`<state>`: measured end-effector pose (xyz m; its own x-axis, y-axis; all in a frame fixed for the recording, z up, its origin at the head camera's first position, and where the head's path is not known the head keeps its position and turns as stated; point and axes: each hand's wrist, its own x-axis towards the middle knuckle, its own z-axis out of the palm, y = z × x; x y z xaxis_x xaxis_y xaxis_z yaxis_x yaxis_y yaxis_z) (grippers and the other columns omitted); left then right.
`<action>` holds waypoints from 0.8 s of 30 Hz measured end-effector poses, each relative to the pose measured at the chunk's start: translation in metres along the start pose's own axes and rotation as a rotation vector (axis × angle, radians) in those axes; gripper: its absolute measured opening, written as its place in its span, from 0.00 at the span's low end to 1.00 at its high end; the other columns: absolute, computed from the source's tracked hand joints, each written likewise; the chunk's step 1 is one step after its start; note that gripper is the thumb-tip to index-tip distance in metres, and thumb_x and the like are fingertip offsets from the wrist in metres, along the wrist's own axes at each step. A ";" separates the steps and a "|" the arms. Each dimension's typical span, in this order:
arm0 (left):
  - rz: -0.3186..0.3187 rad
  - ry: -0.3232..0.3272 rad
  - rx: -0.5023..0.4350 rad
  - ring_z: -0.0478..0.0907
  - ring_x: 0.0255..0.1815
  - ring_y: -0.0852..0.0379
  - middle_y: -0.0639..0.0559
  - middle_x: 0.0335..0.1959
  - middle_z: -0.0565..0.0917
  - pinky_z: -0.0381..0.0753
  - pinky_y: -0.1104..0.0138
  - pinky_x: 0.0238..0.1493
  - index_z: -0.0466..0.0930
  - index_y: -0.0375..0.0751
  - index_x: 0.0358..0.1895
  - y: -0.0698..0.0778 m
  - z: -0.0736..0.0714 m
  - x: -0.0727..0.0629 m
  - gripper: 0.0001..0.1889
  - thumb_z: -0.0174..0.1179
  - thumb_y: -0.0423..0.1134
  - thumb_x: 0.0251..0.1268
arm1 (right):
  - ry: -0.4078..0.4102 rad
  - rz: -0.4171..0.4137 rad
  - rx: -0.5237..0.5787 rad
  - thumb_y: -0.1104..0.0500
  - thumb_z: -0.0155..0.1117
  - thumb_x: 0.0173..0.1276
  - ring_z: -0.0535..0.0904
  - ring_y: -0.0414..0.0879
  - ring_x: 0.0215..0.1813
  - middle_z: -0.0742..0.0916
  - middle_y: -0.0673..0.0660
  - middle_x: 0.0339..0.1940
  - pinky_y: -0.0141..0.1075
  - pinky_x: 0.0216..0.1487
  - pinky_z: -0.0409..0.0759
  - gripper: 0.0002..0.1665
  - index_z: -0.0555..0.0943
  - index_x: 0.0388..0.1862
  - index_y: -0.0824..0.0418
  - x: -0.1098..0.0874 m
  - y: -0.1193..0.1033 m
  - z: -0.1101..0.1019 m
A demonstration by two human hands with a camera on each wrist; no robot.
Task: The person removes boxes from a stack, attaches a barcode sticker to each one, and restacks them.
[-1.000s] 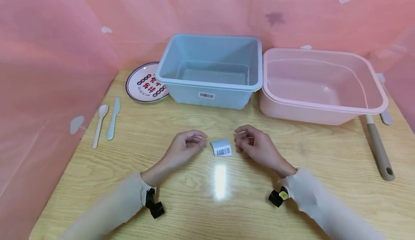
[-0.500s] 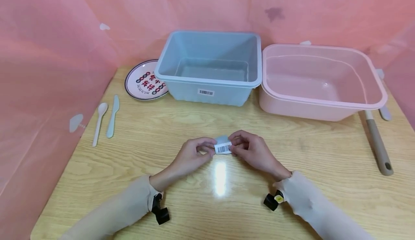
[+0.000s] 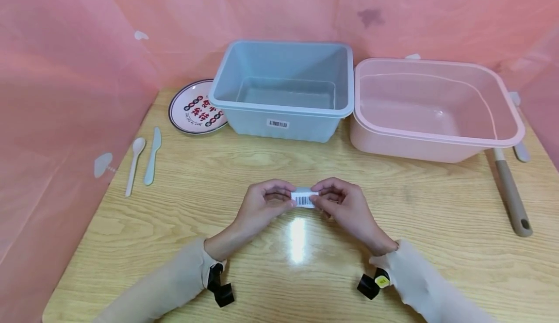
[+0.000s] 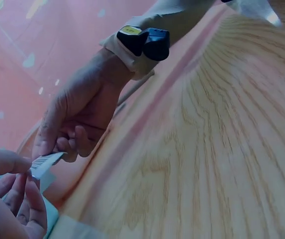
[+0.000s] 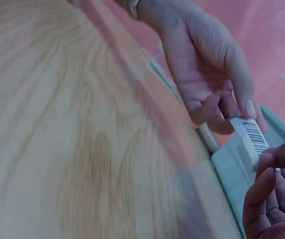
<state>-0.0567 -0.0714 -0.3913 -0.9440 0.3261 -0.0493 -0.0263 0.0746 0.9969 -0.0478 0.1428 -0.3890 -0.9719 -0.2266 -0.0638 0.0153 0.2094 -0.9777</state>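
Note:
A small barcode label point(image 3: 304, 199), white with black bars and a grey-blue strip along its far side, is stretched between both hands near the middle of the wooden table. My left hand point(image 3: 264, 201) pinches its left end between thumb and fingers. At the other end, my right hand point(image 3: 347, 206) pinches it the same way, its thumb over the last bars. In the left wrist view the label point(image 4: 44, 163) shows edge-on between the fingertips. The right wrist view shows the barcode face of the label point(image 5: 254, 135), slightly bent. Both thumbs hide its ends.
Behind the hands stand a blue-grey bin point(image 3: 279, 112) and a pink basin point(image 3: 436, 138). A printed plate point(image 3: 185, 114) lies partly behind the bin. At left are a spoon point(image 3: 135, 163) and a knife point(image 3: 153, 160); at right, a brown-handled utensil point(image 3: 513, 194) reaches under the basin.
A second ago the label lay on the table between two hands that were apart from it. Both hands have closed in and taken hold of its ends, and it has shifted slightly right.

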 end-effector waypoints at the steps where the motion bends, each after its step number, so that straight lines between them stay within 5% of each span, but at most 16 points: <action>1: 0.012 0.003 0.002 0.81 0.38 0.57 0.37 0.40 0.85 0.83 0.68 0.46 0.82 0.31 0.44 0.002 0.001 0.000 0.13 0.67 0.24 0.53 | 0.007 -0.001 0.008 0.67 0.65 0.64 0.78 0.42 0.23 0.84 0.61 0.34 0.32 0.20 0.77 0.09 0.80 0.43 0.67 -0.002 -0.001 0.000; 8: 0.059 0.023 0.020 0.81 0.37 0.59 0.38 0.37 0.86 0.82 0.70 0.39 0.83 0.31 0.42 0.011 0.008 -0.003 0.11 0.67 0.25 0.54 | 0.025 -0.046 -0.047 0.65 0.66 0.65 0.81 0.45 0.27 0.85 0.61 0.35 0.34 0.24 0.82 0.10 0.80 0.45 0.65 -0.015 -0.011 -0.004; 10: 0.057 0.031 0.004 0.81 0.36 0.59 0.38 0.37 0.85 0.81 0.72 0.34 0.83 0.31 0.41 0.013 0.009 -0.004 0.10 0.66 0.25 0.54 | 0.035 -0.137 -0.169 0.64 0.68 0.63 0.82 0.43 0.29 0.85 0.58 0.36 0.33 0.26 0.82 0.13 0.80 0.47 0.62 -0.018 -0.016 -0.006; 15: 0.053 0.056 -0.042 0.80 0.37 0.59 0.37 0.37 0.84 0.81 0.75 0.31 0.84 0.30 0.41 0.022 0.012 -0.005 0.11 0.66 0.24 0.53 | 0.182 -0.523 -0.533 0.64 0.72 0.59 0.80 0.41 0.35 0.85 0.54 0.40 0.27 0.30 0.80 0.15 0.83 0.46 0.62 -0.022 -0.034 -0.011; 18: 0.051 0.062 -0.043 0.81 0.36 0.60 0.37 0.37 0.85 0.82 0.74 0.35 0.84 0.30 0.41 0.028 0.013 -0.004 0.11 0.67 0.24 0.53 | 0.229 -0.718 -0.603 0.58 0.66 0.66 0.78 0.44 0.36 0.84 0.55 0.39 0.26 0.34 0.79 0.10 0.85 0.41 0.63 -0.022 -0.044 -0.010; 21: 0.042 0.054 -0.052 0.81 0.36 0.61 0.38 0.35 0.85 0.83 0.73 0.37 0.85 0.30 0.40 0.032 0.014 -0.004 0.10 0.67 0.24 0.53 | 0.201 -0.827 -0.629 0.52 0.57 0.73 0.77 0.44 0.36 0.83 0.55 0.37 0.25 0.35 0.78 0.17 0.86 0.38 0.63 -0.022 -0.050 -0.004; 24: 0.040 0.035 -0.079 0.82 0.36 0.60 0.38 0.35 0.86 0.84 0.71 0.38 0.85 0.30 0.41 0.035 0.017 -0.004 0.10 0.67 0.24 0.53 | 0.182 -0.845 -0.647 0.52 0.54 0.74 0.75 0.44 0.36 0.83 0.54 0.36 0.25 0.35 0.75 0.19 0.86 0.37 0.64 -0.020 -0.050 0.000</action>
<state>-0.0486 -0.0544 -0.3572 -0.9556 0.2946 -0.0085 -0.0129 -0.0129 0.9998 -0.0289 0.1369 -0.3384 -0.6312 -0.3994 0.6649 -0.7516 0.5268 -0.3970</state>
